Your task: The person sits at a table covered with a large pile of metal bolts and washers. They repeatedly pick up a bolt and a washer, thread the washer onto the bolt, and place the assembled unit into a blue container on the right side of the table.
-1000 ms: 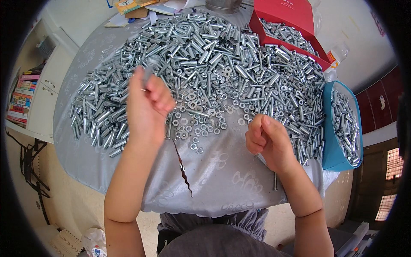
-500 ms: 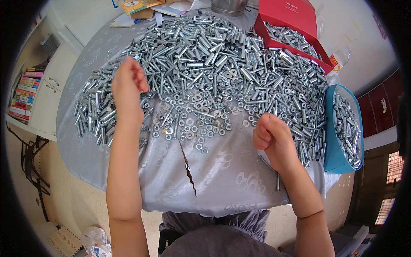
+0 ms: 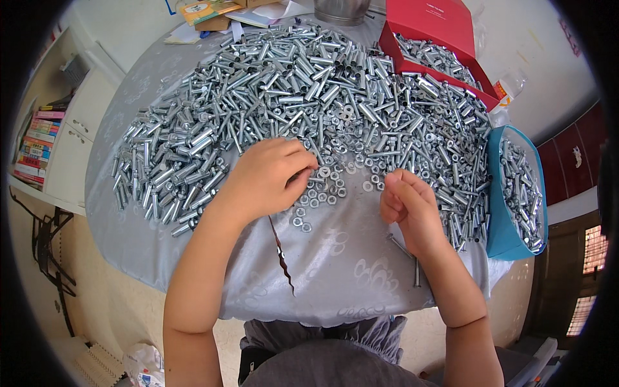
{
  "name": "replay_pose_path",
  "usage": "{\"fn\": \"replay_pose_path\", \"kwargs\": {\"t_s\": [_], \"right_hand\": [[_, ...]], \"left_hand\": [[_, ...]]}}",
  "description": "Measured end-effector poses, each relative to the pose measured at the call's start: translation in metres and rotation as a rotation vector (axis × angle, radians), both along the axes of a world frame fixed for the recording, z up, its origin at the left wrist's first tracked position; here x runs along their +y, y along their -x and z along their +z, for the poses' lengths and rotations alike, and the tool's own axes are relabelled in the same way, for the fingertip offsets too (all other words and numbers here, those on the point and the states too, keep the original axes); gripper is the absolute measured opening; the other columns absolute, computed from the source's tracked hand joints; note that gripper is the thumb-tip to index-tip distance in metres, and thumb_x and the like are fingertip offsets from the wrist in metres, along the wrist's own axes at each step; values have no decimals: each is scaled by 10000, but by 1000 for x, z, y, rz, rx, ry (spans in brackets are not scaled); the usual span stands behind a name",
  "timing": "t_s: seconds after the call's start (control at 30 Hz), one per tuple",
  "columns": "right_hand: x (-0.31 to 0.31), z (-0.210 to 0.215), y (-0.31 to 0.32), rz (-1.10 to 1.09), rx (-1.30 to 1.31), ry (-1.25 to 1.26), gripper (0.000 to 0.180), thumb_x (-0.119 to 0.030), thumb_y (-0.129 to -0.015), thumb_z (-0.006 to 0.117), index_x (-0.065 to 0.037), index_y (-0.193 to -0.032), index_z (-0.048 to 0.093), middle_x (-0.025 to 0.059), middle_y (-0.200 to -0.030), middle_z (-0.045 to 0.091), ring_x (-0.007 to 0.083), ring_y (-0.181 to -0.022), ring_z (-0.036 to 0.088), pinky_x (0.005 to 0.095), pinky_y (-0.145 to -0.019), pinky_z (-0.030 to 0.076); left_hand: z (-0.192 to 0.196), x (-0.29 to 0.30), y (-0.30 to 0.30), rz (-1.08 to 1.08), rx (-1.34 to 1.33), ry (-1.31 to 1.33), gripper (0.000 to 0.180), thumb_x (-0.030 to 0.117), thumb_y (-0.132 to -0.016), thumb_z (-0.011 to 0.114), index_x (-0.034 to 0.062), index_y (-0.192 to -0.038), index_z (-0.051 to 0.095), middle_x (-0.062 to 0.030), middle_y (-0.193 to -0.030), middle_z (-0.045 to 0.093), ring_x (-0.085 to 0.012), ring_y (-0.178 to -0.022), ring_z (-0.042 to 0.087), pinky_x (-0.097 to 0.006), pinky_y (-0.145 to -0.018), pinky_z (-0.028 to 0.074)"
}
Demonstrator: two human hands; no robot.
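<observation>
at the far right of my worktop (image 3: 109,219), fine pale lettering marks the raised lid of a red box (image 3: 429,22), and clear plastic beside it carries an orange label (image 3: 500,88). over to the left i see printed book spines (image 3: 37,148), and at the back a yellow printed booklet (image 3: 201,9) lies near a metal bucket (image 3: 338,11). a blue bin (image 3: 498,222) filled with metal parts stands at the right edge. one big heap of silvery sleeves and bolts (image 3: 296,71) lies between me and the bucket; a dark wavy slit (image 3: 282,257) runs down the grey cloth (image 3: 335,274) toward me.

my left grip (image 3: 271,174) hangs over the near side of the heap, fingers bent; i cannot tell whether they are pinching something. loose nuts and washers (image 3: 325,188) lie just beside it, toward my right grip (image 3: 412,209). that one is folded, thumb pressed against curled fingers, and i cannot tell whether anything sits inside. two long bolts (image 3: 417,275) lie just below it, partly hidden.
</observation>
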State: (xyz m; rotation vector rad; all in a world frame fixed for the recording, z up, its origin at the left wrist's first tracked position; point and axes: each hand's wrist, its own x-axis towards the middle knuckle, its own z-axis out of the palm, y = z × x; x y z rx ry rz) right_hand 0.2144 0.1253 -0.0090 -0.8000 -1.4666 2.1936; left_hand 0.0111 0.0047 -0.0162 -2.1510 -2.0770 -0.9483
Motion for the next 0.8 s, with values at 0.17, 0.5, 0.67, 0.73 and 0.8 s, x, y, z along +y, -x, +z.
{"fn": "replay_pose_path", "kwargs": {"t_s": [0.17,0.5,0.67,0.73,0.8], "right_hand": [[0,-1,0,-5,5,-10,234,-212,-870,522,-94,-677,462,-40,-562,386,72,-496,377,214,-479,276],[0,-3,2,2,17,-98,190,-183,-865,536,-76,-715,491,-39,-562,400,60,-498,368,204,-477,275],[1,-5,2,8,-140,-585,147,-132,-846,563,-32,-748,518,-27,-591,469,29,-534,383,185,-486,303],[0,-6,5,24,-131,-837,135,-115,-836,573,-12,-763,526,-18,-613,499,23,-553,399,179,-497,324],[1,-7,7,15,-135,-856,106,-96,-821,581,1,-799,543,-3,-640,529,37,-579,441,184,-526,356]], "left_hand": [[3,-1,-8,-40,1,47,91,69,-695,614,62,-785,600,-53,-785,565,-236,-722,552,-343,-653,436],[-16,8,-20,-73,40,-85,114,107,-698,651,37,-761,586,-59,-909,529,-244,-721,542,-348,-646,429],[-19,8,-32,-99,80,-76,125,133,-715,637,36,-771,581,-52,-961,520,-239,-849,512,-352,-738,406],[-19,7,-38,-118,48,-46,119,143,-723,630,47,-774,581,-44,-978,519,-236,-914,488,-349,-783,390],[-22,6,-41,-133,42,-52,119,148,-728,627,56,-786,581,-37,-994,518,-234,-952,462,-351,-810,377]]}}
